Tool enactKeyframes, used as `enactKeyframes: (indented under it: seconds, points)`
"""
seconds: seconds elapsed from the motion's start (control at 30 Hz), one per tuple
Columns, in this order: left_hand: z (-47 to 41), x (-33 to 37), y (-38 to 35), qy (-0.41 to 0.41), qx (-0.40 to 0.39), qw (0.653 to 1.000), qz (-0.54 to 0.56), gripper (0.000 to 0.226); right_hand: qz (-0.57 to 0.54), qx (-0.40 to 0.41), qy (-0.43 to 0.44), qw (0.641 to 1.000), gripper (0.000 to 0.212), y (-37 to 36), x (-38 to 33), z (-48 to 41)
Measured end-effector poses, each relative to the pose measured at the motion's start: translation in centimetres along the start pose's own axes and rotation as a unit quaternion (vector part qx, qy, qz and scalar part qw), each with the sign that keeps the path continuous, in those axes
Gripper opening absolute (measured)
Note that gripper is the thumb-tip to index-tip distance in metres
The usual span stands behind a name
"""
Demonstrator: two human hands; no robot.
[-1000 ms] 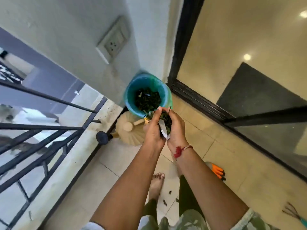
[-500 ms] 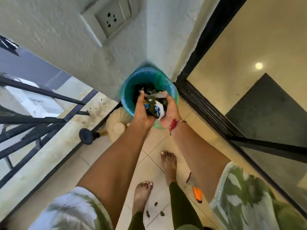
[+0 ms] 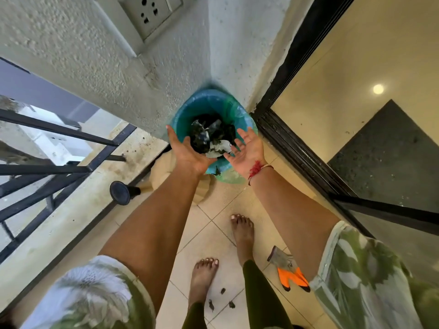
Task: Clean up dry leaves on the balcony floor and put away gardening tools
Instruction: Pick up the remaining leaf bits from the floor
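Dropped leaves [image 3: 203, 138] lie between left hand [image 3: 187, 156], right hand [image 3: 247, 151].

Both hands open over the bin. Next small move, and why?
Probably draw back and stoop for the leaf bits on the tiles by the feet. The left hand and right hand are open and empty above the bin, which holds the debris; the glove also lies there.
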State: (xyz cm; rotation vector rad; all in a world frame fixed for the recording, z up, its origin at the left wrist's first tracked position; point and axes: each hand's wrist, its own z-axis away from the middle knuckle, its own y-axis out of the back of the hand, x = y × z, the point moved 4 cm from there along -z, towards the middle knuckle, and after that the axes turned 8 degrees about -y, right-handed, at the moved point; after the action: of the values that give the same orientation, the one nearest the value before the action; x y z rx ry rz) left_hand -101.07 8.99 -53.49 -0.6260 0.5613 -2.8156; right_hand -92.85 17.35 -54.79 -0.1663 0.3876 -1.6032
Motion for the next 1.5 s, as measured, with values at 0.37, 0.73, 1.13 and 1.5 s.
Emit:
enactKeyframes:
  seconds: [0.37,0.73,1.13,1.5]
  points:
    - [5.6,-2.2,2.7,0.015,0.029,0.991,-0.127,0.034,-0.044,-0.010,0.009,0.999,0.022,2.7,2.0,6.6]
    - [17.0,-12.3,7.6,0.087,-0.024,0.912,-0.399,0.018,-0.230,0.040,0.023,0.972,0.018,16.7,11.1,17.0]
    - [22.7,-28.3,13.4,0.162,-0.093,0.786,-0.589,0.015,-0.462,0.113,0.126,0.871,0.010,39.4,18.4,22.2]
    - [28.9,-37.8,22.0,0.151,-0.113,0.690,-0.698,0.023,-0.594,0.181,0.125,0.774,0.011,53.3,32.2,26.1]
